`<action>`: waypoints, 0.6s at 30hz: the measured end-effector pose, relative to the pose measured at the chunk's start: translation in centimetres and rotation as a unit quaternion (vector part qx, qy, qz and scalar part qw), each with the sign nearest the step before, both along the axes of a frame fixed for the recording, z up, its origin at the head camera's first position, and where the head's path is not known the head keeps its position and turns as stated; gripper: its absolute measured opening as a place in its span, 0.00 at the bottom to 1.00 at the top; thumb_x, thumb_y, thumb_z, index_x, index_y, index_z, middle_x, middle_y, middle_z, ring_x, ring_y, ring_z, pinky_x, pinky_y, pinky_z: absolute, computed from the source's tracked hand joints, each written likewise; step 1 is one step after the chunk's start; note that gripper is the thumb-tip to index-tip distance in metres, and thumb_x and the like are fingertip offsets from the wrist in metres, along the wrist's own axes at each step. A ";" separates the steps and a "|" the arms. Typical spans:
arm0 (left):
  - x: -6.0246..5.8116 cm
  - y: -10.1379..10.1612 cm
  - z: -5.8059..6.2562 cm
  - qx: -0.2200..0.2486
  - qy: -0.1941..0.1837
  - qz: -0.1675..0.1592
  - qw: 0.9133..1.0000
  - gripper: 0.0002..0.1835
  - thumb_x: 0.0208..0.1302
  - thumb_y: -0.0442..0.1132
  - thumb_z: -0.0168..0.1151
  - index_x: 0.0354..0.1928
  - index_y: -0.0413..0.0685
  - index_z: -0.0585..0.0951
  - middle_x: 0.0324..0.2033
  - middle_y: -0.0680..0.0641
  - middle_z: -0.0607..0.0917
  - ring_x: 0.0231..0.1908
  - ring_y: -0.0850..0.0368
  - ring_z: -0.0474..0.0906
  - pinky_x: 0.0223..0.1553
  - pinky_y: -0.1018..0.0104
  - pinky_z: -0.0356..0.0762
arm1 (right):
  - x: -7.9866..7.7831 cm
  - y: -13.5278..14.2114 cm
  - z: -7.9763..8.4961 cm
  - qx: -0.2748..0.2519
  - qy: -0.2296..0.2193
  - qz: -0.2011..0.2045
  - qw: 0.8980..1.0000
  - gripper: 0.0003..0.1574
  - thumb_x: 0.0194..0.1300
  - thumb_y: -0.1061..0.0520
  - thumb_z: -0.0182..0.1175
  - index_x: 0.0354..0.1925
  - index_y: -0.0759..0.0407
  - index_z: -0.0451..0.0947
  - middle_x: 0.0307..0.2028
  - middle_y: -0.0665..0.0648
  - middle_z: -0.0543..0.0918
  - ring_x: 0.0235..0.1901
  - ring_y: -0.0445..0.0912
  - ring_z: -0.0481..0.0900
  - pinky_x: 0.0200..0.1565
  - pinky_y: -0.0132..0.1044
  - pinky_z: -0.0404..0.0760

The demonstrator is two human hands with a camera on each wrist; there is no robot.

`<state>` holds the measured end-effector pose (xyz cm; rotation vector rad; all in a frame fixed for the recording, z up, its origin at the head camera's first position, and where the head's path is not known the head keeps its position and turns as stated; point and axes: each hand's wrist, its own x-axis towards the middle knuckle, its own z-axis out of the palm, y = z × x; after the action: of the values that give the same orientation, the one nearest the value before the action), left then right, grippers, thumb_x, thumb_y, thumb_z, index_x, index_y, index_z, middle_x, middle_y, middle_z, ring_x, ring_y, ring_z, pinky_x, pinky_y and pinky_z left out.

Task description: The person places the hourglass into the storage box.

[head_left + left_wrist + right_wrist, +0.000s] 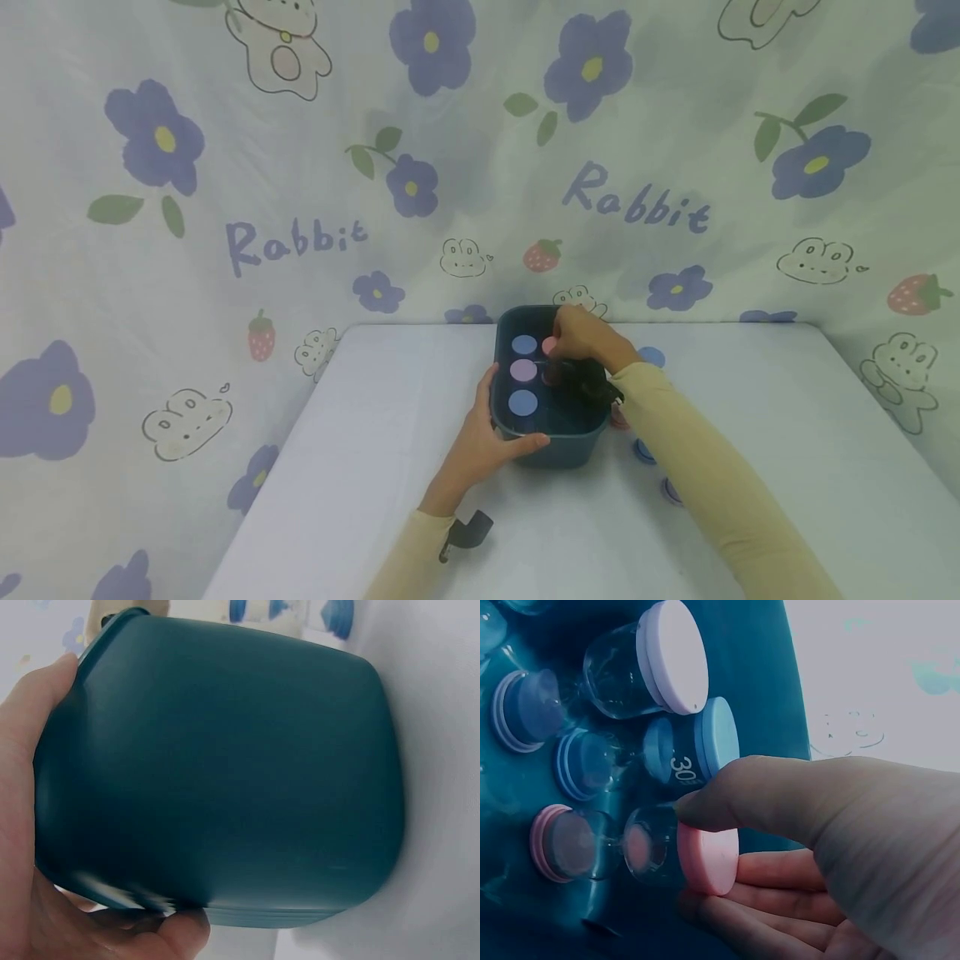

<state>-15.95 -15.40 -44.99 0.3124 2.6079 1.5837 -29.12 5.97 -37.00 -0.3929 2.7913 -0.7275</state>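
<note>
My left hand (483,446) holds the dark teal bin (558,450) at its near left corner, thumb on the front and fingers along the left side. In the left wrist view the bin's wall (225,772) covers most of the picture. My right hand (588,337) reaches inside the bin and pinches the pink cap of a sand timer (709,859) between thumb and fingers. Beside that timer stand a blue sand timer (720,739) marked 30 and one with a pale lilac cap (679,656). From above, blue caps (522,402) and a lilac cap (523,370) line the bin's left side.
Several more timers stand on the white table (360,433) right of the bin, among them a blue one (651,357) at the back and a lilac one (672,491) nearer, partly behind the right sleeve (712,475). A flower-printed curtain (465,150) hangs behind the table.
</note>
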 end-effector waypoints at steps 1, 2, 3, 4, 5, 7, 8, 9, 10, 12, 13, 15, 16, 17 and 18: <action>0.0 0.0 0.0 0.000 0.000 0.000 1.000 0.68 0.47 0.67 0.79 0.82 0.71 0.43 0.82 0.53 0.57 0.78 0.46 0.62 0.75 0.32 0.61 | 0.0 0.0 0.0 0.002 0.001 0.000 1.000 0.14 0.62 0.54 0.73 0.41 0.62 0.85 0.34 0.59 0.87 0.33 0.53 0.87 0.38 0.40 0.91; 0.0 0.0 0.0 -0.001 0.000 0.000 1.000 0.68 0.47 0.67 0.79 0.82 0.71 0.43 0.82 0.53 0.57 0.78 0.46 0.61 0.75 0.32 0.61 | -0.1 0.0 0.0 0.004 0.001 0.001 1.000 0.14 0.62 0.54 0.73 0.41 0.62 0.85 0.34 0.59 0.87 0.33 0.52 0.86 0.39 0.40 0.90; 0.0 0.0 0.0 -0.001 -0.001 0.000 1.000 0.68 0.46 0.67 0.79 0.82 0.71 0.43 0.82 0.53 0.56 0.78 0.46 0.61 0.75 0.32 0.61 | -0.1 0.0 0.1 0.005 0.001 0.001 1.000 0.14 0.62 0.54 0.73 0.41 0.62 0.85 0.34 0.59 0.87 0.32 0.52 0.85 0.39 0.40 0.90; 0.0 0.0 0.0 0.000 -0.001 0.000 1.000 0.68 0.46 0.67 0.79 0.82 0.71 0.43 0.82 0.53 0.56 0.78 0.46 0.61 0.75 0.32 0.61 | -0.1 0.0 0.1 0.006 0.002 0.000 1.000 0.14 0.62 0.54 0.73 0.41 0.62 0.85 0.34 0.59 0.87 0.32 0.51 0.85 0.39 0.40 0.90; -0.1 0.0 0.0 -0.001 -0.001 0.000 1.000 0.68 0.46 0.67 0.79 0.82 0.71 0.43 0.82 0.53 0.56 0.78 0.46 0.61 0.75 0.32 0.60 | -0.1 0.0 0.1 0.007 0.001 0.000 1.000 0.14 0.62 0.54 0.73 0.41 0.62 0.84 0.34 0.59 0.87 0.32 0.51 0.84 0.39 0.40 0.90; -0.1 0.0 -0.1 -0.001 0.001 -0.001 1.000 0.68 0.47 0.67 0.79 0.82 0.71 0.43 0.82 0.54 0.56 0.78 0.46 0.61 0.75 0.32 0.60 | 0.0 0.0 0.1 0.008 0.001 -0.001 1.000 0.14 0.63 0.54 0.72 0.41 0.62 0.84 0.35 0.59 0.87 0.32 0.51 0.84 0.40 0.41 0.90; -0.1 0.0 -0.2 0.000 0.001 -0.002 1.000 0.68 0.47 0.67 0.79 0.82 0.71 0.43 0.82 0.54 0.56 0.78 0.46 0.61 0.75 0.32 0.60 | 0.0 0.0 0.1 0.008 0.000 -0.002 1.000 0.14 0.63 0.54 0.72 0.42 0.62 0.84 0.35 0.59 0.87 0.33 0.51 0.85 0.41 0.41 0.90; -0.1 0.0 -0.2 0.000 0.002 -0.002 1.000 0.68 0.47 0.67 0.79 0.82 0.71 0.43 0.82 0.54 0.56 0.78 0.46 0.61 0.75 0.32 0.60 | 0.0 0.0 0.0 0.009 0.001 -0.003 1.000 0.14 0.63 0.54 0.72 0.43 0.62 0.84 0.35 0.59 0.87 0.33 0.51 0.85 0.42 0.41 0.90; -0.1 0.0 -0.2 0.001 0.003 -0.003 1.000 0.68 0.47 0.67 0.79 0.82 0.71 0.43 0.82 0.54 0.56 0.78 0.46 0.61 0.75 0.32 0.60 | 0.0 0.0 0.0 0.011 0.001 -0.002 1.000 0.15 0.64 0.54 0.72 0.44 0.62 0.84 0.36 0.59 0.87 0.34 0.52 0.85 0.42 0.41 0.90; -0.1 0.0 -0.3 0.002 0.005 -0.003 1.000 0.68 0.47 0.67 0.79 0.82 0.71 0.43 0.82 0.54 0.56 0.78 0.47 0.61 0.75 0.32 0.60 | 0.0 -0.1 -0.1 0.016 0.003 0.001 1.000 0.16 0.64 0.53 0.72 0.45 0.62 0.84 0.36 0.59 0.87 0.34 0.51 0.85 0.43 0.42 0.90; -0.1 0.0 -0.3 0.002 0.006 -0.003 1.000 0.68 0.47 0.68 0.79 0.82 0.72 0.43 0.82 0.54 0.56 0.78 0.47 0.61 0.75 0.32 0.61 | -0.1 -0.1 -0.1 0.018 0.003 0.003 1.000 0.16 0.65 0.53 0.72 0.45 0.62 0.84 0.36 0.59 0.87 0.34 0.51 0.84 0.43 0.42 0.90; 0.0 0.0 -0.4 0.001 0.008 -0.003 1.000 0.68 0.47 0.68 0.79 0.82 0.72 0.43 0.82 0.54 0.56 0.78 0.47 0.61 0.75 0.32 0.61 | -0.2 -0.1 -0.1 0.018 0.005 0.009 1.000 0.15 0.65 0.53 0.71 0.44 0.63 0.84 0.36 0.59 0.87 0.34 0.52 0.84 0.41 0.41 0.89; 0.0 -0.1 -0.4 0.001 0.009 -0.003 1.000 0.68 0.47 0.68 0.78 0.82 0.72 0.43 0.82 0.54 0.56 0.78 0.47 0.61 0.75 0.32 0.62 | -0.2 0.0 -0.1 0.016 0.004 0.011 1.000 0.15 0.65 0.53 0.71 0.44 0.63 0.84 0.35 0.59 0.87 0.34 0.52 0.84 0.41 0.41 0.88; 0.0 -0.1 -0.4 0.000 0.009 -0.003 1.000 0.68 0.47 0.69 0.78 0.82 0.71 0.43 0.82 0.54 0.56 0.78 0.47 0.61 0.75 0.32 0.62 | -0.2 0.0 -0.1 0.013 0.002 0.012 1.000 0.15 0.65 0.53 0.71 0.44 0.63 0.84 0.35 0.60 0.87 0.33 0.52 0.84 0.40 0.41 0.88; 0.0 -0.1 -0.4 0.000 0.009 -0.003 1.000 0.68 0.47 0.69 0.78 0.82 0.71 0.43 0.82 0.53 0.57 0.78 0.47 0.62 0.75 0.32 0.62 | -0.2 0.0 -0.1 0.008 0.001 0.014 1.000 0.16 0.65 0.53 0.71 0.45 0.63 0.84 0.36 0.60 0.87 0.34 0.52 0.84 0.41 0.42 0.88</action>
<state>-15.98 -15.48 -45.44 0.3364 2.6185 1.5866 -29.27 5.96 -37.07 -0.4283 2.7867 -0.6988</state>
